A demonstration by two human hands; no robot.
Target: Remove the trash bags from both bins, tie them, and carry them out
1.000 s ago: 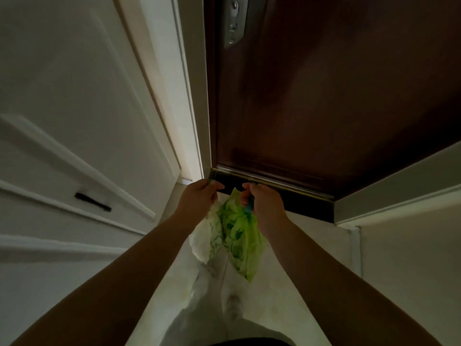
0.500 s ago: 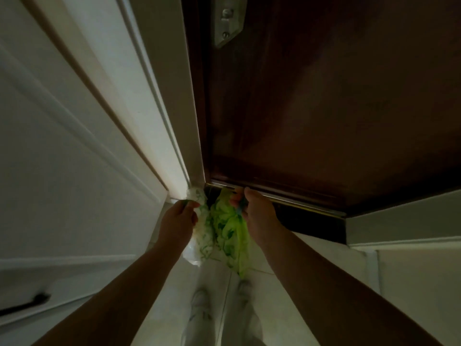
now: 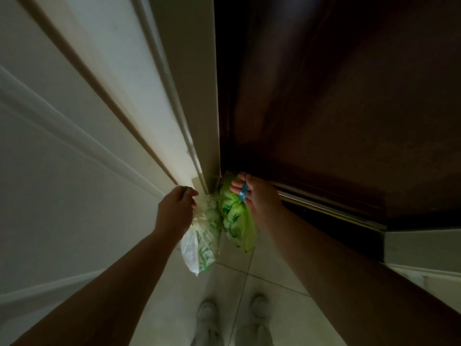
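My left hand (image 3: 175, 206) grips the top of a whitish translucent trash bag (image 3: 199, 243) with green contents, which hangs below my fist. My right hand (image 3: 259, 196) holds a green trash bag (image 3: 237, 221) by a blue tie strip (image 3: 243, 192) pinched in its fingers. Both bags hang side by side and touch, low in front of the bottom corner of the dark brown door (image 3: 336, 96). The bags' knots are hidden by my fingers.
A white door frame (image 3: 174, 96) runs along the left of the brown door. White panelled cabinet fronts (image 3: 62, 158) fill the left. A metal threshold strip (image 3: 324, 211) lies under the door. My feet in grey shoes (image 3: 207, 313) stand on pale floor tiles (image 3: 269, 265).
My view has tilted further down and closer to the door's bottom corner. Both hands with their bags have moved forward toward the door edge; my shoes have come into view.
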